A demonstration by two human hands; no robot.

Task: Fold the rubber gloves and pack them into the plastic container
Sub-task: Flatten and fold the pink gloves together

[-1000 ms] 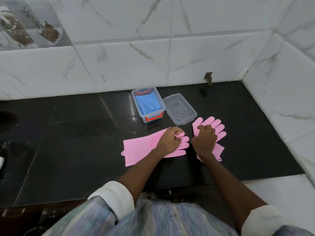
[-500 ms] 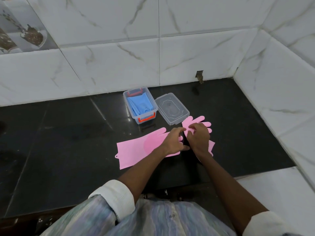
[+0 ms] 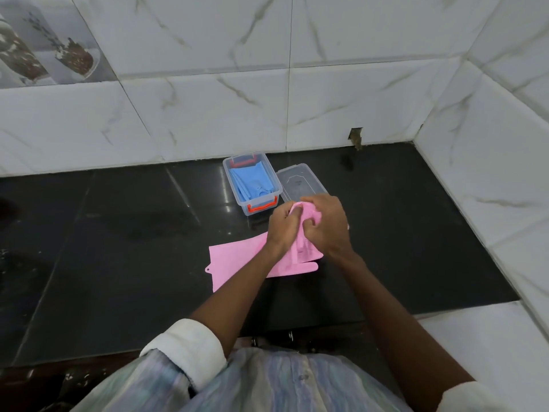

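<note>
- One pink glove (image 3: 234, 261) lies flat on the black countertop (image 3: 118, 233), its long axis running from the cuff at lower left toward the fingers at right; one finger tip shows past the wrists
- The second pink glove (image 3: 303, 230) is bunched up between both hands, just above the flat one
- The left hand (image 3: 282, 230) and the right hand (image 3: 328, 226) are close together, fingers curled round that bunched glove (how its folds lie is hidden by the hands)
- The plastic container (image 3: 252, 185) stands just beyond the hands, long axis pointing toward the wall, with folded blue gloves (image 3: 252, 182) inside and orange handles at both ends
- Its clear lid (image 3: 300, 182) lies beside it on the right, the near corner covered by the right hand
- White marbled wall tiles (image 3: 356, 84) close the corner behind and to the right
</note>
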